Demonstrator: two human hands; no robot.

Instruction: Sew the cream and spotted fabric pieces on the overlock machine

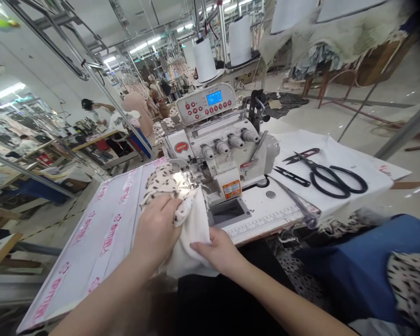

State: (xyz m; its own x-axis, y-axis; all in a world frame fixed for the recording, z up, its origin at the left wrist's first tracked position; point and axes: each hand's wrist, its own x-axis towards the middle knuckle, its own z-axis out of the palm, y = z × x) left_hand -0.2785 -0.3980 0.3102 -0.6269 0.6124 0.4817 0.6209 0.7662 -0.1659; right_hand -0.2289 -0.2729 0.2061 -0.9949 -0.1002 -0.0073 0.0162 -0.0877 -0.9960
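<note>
A serger (pixel 217 149) with a lit blue display stands in front of me. White fabric (pixel 196 233) and spotted cream fabric (pixel 161 183) run together up to its lit needle area, and the white piece hangs over the table's front edge. My left hand (pixel 159 224) is closed on the spotted fabric, with a fold of it bunched by the fingers. Lower and to the right, my right hand (pixel 220 249) pinches the edge of the white fabric between thumb and fingers. The cloth hides part of the presser foot.
Black scissors (pixel 331 179) and thread snips (pixel 292 176) lie on the table's right side. Thread cones (pixel 205 60) stand behind the machine. Printed white sheeting (pixel 105 224) covers the left table. Blue and spotted cloth (pixel 364 256) lies at lower right. A person (pixel 101 112) sits at far left.
</note>
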